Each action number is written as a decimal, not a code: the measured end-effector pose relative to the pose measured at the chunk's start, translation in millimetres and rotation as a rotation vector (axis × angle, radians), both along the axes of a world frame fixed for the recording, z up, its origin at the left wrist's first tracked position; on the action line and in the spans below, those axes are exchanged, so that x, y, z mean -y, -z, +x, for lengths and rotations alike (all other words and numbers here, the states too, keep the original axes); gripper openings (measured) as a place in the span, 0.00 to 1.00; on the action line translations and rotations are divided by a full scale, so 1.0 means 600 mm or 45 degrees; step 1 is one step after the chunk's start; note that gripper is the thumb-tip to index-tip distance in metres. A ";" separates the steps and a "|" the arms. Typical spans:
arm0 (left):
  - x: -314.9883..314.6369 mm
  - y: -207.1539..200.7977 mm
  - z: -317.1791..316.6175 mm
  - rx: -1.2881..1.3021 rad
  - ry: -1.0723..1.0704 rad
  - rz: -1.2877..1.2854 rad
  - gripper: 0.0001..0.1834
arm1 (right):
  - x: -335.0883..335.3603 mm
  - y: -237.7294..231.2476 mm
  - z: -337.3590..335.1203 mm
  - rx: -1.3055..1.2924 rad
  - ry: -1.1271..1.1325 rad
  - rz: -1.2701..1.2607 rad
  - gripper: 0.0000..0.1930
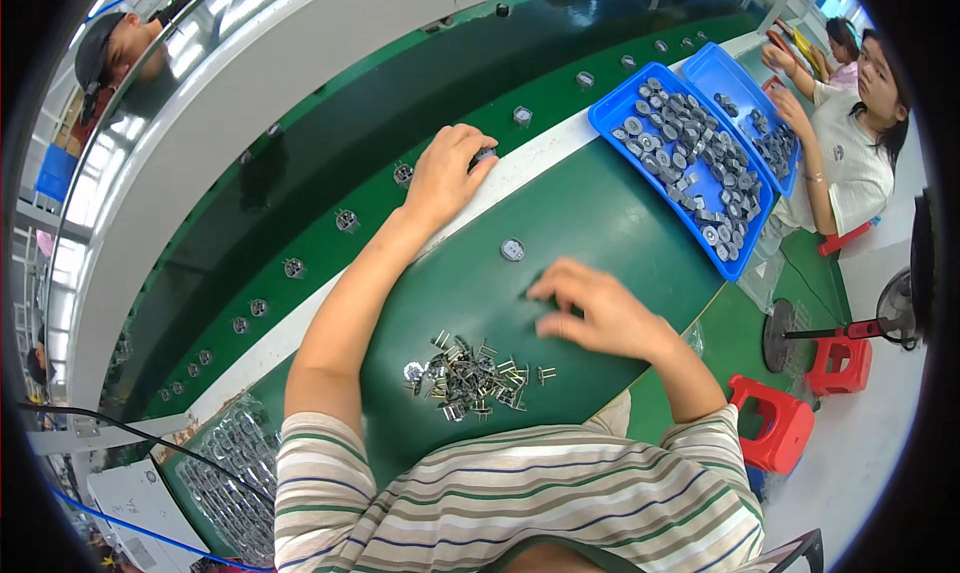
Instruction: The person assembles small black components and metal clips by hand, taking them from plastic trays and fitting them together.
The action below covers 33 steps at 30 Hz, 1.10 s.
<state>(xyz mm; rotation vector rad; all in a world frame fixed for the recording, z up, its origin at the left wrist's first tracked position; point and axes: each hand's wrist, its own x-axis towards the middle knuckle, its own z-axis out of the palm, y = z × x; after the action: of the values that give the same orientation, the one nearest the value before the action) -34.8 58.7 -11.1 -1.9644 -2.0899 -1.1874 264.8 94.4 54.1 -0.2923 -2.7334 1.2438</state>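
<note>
My left hand (447, 176) reaches over the white edge of the conveyor, its fingers closed on a small dark round part (484, 156), mostly covered by the fingers. To the right, my right hand (598, 309) hovers over the green work table (430, 288), slightly blurred, thumb and fingers apart, with nothing visible between them. Between the hands a grey round part (512, 249) lies alone on the table. Nearer my body sits a loose heap of small pronged metal pieces (470, 375), with one piece (546, 375) apart at its right.
Beyond the white rail, round parts (346, 220) stand spaced along the green conveyor belt (315, 238). At the right, two blue trays (607, 120) hold many grey round parts; a co-worker (845, 148) sits beside them. Red stools (775, 423) and a fan (897, 308) stand further right.
</note>
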 end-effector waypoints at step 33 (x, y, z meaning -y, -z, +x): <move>0.099 0.009 0.085 0.139 0.145 -0.154 0.18 | -0.138 0.075 -0.091 -0.228 0.135 0.061 0.09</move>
<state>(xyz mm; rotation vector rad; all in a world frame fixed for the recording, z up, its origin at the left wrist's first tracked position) 16.2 -0.8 -16.8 -2.1442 -2.1764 -1.2418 210.1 177.4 8.9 -0.3011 -2.5569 1.1180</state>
